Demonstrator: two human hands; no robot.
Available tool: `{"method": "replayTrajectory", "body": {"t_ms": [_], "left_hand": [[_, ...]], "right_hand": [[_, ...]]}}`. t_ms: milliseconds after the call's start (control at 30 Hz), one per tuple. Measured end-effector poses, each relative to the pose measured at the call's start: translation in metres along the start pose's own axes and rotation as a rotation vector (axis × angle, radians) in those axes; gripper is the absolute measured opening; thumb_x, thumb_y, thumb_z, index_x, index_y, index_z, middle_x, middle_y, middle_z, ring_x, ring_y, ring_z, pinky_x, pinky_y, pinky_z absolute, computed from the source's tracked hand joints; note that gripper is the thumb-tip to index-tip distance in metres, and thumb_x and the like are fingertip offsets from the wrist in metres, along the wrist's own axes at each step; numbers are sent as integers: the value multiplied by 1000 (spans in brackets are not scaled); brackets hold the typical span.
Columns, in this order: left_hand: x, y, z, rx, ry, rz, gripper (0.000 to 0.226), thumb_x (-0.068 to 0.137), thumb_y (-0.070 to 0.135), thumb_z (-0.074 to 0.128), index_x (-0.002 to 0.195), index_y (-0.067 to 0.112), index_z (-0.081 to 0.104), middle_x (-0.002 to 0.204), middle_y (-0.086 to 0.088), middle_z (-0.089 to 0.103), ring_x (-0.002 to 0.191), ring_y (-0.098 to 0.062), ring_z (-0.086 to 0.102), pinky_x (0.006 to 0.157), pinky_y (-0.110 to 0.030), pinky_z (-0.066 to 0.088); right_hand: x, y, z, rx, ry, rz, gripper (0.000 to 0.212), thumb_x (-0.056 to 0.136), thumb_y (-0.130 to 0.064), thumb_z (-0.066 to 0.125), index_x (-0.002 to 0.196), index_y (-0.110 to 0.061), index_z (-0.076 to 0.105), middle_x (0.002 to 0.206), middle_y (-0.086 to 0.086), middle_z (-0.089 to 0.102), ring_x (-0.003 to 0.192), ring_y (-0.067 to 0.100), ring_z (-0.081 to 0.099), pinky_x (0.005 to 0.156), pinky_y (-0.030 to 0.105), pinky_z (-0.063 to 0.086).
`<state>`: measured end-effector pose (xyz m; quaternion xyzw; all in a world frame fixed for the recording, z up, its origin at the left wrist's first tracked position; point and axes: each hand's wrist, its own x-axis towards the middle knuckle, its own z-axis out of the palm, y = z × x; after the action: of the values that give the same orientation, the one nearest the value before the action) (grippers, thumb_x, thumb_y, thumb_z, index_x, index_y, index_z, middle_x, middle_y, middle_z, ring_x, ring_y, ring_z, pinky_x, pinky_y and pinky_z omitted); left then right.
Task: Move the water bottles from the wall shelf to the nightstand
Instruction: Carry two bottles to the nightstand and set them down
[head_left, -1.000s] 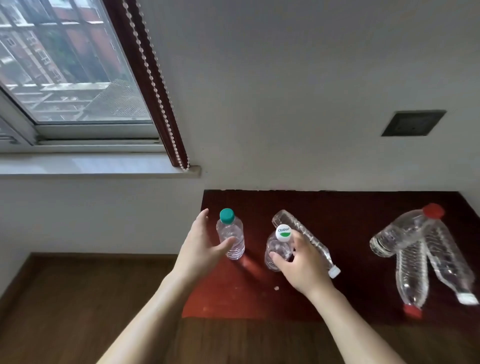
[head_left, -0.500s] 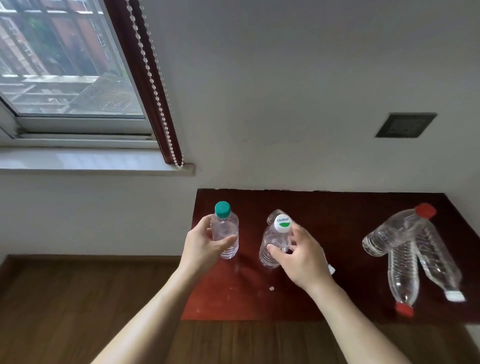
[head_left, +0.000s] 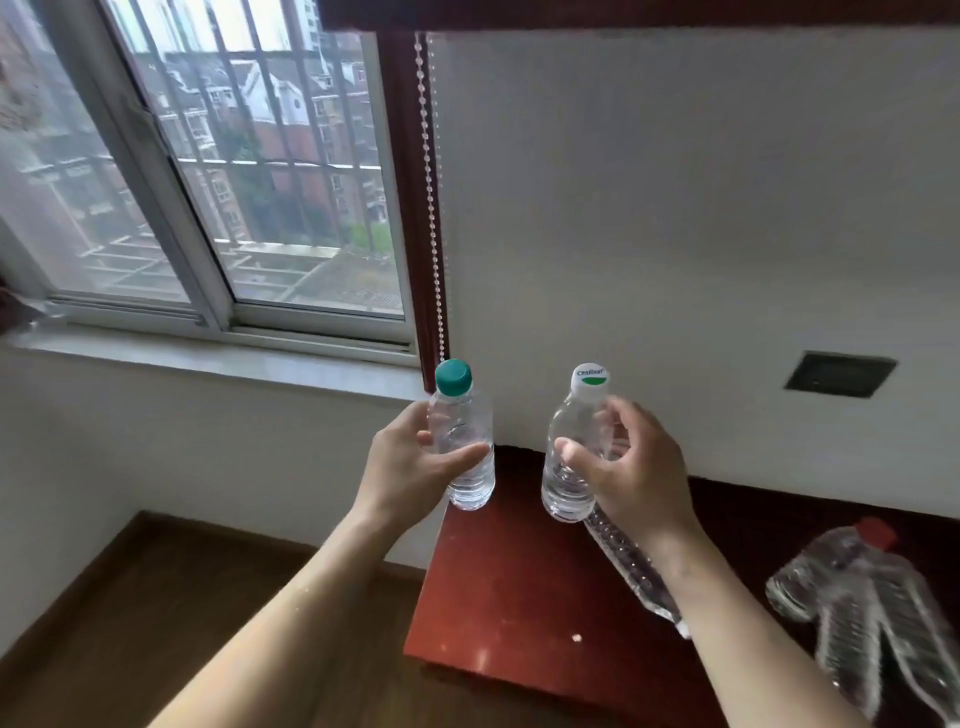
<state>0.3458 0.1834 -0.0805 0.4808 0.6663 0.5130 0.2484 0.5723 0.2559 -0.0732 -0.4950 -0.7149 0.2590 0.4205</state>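
Your left hand (head_left: 410, 467) is wrapped around the green-capped water bottle (head_left: 464, 447), lifted upright above the left rear corner of the red shelf top (head_left: 509, 587). Your right hand (head_left: 634, 473) is curled around the white-capped water bottle (head_left: 571, 457) (also upright, held clear of the surface). Three crushed clear bottles (head_left: 872, 613) lie near the right edge; another clear bottle (head_left: 631, 569) lies under your right wrist.

Clear glossy plastic bottles (head_left: 467, 447) above a polished red-brown wooden top (head_left: 509, 587).
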Motion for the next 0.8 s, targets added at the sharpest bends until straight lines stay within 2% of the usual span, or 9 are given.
{"method": "replayTrajectory", "body": {"t_ms": [100,167,333,400,500,567,633,733,800], "left_hand": [[-18,14,-30,-38,73,-8,44,72,31,89,110,28,68,98,10,77,90,-8,73,81,-36,61],[-30,22,-52,-44,127,6,44,74,30,88,112,27,67,100,8,77,90,-10,74,80,-37,62],[-63,23,-122,-7,299,19,46,74,32,87,113,32,63,101,13,73,87,0,72,75,-25,61],[-72,21,-149,30,352,16,53,72,37,87,118,28,63,103,15,71,88,3,71,73,-22,60],[-91,6,-209,25,475,-11,63,67,41,88,121,20,64,103,9,73,88,-1,72,75,-22,60],[-104,-5,-251,17,558,-33,67,64,44,88,122,19,64,103,5,74,88,-4,73,77,-25,61],[-119,-19,-292,22,643,-59,62,66,39,88,120,20,64,101,3,75,86,-3,72,73,-21,59],[-143,-44,-350,33,761,-109,59,69,36,90,122,23,65,101,3,75,87,-7,73,81,-34,61],[-158,-61,-386,59,828,-150,62,67,40,90,122,27,66,101,4,75,90,-9,73,85,-40,60]], "right_hand": [[3,-28,4,26,-37,-90,58,62,-53,71,113,-27,60,98,-12,62,87,10,62,81,37,53],[3,-49,12,54,-70,-146,53,63,-51,72,110,-29,60,97,-11,63,86,11,63,79,38,55],[-6,-109,55,139,-201,-272,50,71,-42,79,115,-27,61,99,-7,64,86,11,64,75,36,56],[-9,-130,75,178,-242,-312,53,70,-46,78,117,-27,62,101,-6,64,87,11,65,74,33,57],[-20,-177,124,235,-313,-371,65,65,-57,71,121,-25,62,104,-4,65,89,12,65,75,33,57],[-31,-210,161,265,-361,-407,68,64,-56,72,123,-23,62,105,-1,67,89,14,66,78,38,58],[-45,-241,198,300,-420,-444,67,66,-51,77,124,-22,61,107,0,68,89,16,66,79,40,58],[-68,-283,252,332,-510,-483,62,69,-44,81,124,-25,61,105,-7,65,88,15,66,78,36,57],[-81,-308,288,359,-583,-496,60,67,-50,79,120,-30,62,104,-9,67,87,12,67,77,33,56]]}}
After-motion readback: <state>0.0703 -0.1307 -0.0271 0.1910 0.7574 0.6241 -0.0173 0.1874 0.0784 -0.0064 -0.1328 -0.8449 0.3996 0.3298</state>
